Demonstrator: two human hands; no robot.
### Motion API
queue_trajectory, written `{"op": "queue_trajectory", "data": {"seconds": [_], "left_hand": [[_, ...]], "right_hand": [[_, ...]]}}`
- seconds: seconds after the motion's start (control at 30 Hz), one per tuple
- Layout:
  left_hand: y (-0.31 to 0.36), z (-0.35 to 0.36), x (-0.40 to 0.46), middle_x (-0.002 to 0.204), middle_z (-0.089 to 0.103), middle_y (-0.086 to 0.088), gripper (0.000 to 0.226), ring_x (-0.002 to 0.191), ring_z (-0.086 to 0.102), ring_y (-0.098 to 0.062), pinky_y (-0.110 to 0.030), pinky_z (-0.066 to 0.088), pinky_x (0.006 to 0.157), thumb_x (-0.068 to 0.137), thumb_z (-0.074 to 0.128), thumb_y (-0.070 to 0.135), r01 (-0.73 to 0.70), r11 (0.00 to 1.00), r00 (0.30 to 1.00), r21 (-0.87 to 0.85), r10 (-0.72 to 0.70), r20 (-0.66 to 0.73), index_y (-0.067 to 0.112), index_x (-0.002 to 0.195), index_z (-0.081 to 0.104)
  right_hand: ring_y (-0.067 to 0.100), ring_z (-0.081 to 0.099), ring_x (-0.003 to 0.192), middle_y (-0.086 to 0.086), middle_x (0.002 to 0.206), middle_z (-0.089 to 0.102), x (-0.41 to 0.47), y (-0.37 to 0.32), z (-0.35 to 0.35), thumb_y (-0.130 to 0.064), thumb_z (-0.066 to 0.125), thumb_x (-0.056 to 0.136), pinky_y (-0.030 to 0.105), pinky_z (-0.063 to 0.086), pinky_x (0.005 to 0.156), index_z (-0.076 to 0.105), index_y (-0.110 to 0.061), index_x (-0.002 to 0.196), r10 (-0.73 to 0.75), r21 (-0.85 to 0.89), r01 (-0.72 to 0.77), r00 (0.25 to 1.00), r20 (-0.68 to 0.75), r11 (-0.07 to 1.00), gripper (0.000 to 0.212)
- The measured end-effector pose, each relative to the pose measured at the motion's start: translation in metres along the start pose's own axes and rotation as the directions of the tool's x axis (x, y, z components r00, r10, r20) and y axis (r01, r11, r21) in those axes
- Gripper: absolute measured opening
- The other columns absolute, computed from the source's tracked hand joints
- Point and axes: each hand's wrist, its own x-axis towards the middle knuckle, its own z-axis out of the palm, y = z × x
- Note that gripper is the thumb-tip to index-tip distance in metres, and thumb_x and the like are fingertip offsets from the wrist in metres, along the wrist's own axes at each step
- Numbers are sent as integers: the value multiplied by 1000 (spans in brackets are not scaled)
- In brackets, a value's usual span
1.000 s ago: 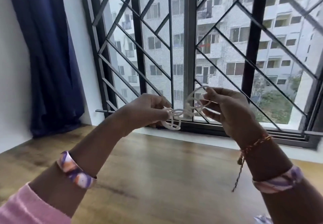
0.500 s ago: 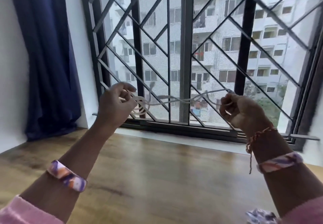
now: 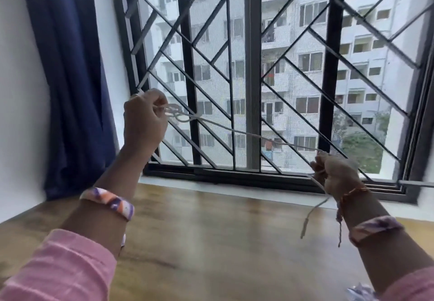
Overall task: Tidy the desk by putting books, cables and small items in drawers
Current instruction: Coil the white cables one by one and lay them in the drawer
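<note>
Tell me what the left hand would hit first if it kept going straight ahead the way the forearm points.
Probably the black window grille. The left hand, gripping the white cable, is raised in front of its diagonal bars, nothing visibly between. Depth is unclear from this single view.

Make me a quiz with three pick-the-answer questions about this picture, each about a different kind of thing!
1. Where is the white cable?
A. Lying on the desk
B. Stretched in the air between the two hands
C. Hanging from the curtain

2. What colour is the curtain?
A. Dark blue
B. Yellow
C. Green

3. What is the left hand doing?
A. Resting flat on the desk
B. Pointing at the window
C. Gripping the looped end of the cable

Answers:
1 B, the cable runs from the left hand to the right hand, above the wooden desk.
2 A, the cloth left of the window grille is dark blue.
3 C, its fingers curl round small loops of cable.
</note>
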Motion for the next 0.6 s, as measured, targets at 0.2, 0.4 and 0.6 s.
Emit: {"op": "queue_trajectory", "data": {"seconds": [0.2,0.4,0.6], "left_hand": [[24,22,-4,74,67,-12,24,74,69,-34,-47,58,71,75,72,-3,297,904,937,-306,-215,276,17,68,60],[39,44,-6,59,65,-3,18,41,57,-4,-23,52,48,72,76,22,206,956,899,-210,-99,427,10,68,65],[56,64,-19,65,55,-5,21,56,53,-11,-21,51,48,85,64,22,607,719,715,-340,-307,628,7,71,59]], "right_hand": [[16,46,61,6,69,48,-6,23,-1,3,45,92,20,40,48,57,-9,82,15,-366,62,979,203,929,19],[17,55,77,17,105,65,-24,22,24,0,49,87,28,44,67,60,-2,115,-397,-605,506,862,317,615,30],[3,62,93,-4,100,67,-71,-3,73,-26,53,91,13,49,74,62,-10,113,-381,-193,694,581,719,693,28]]}}
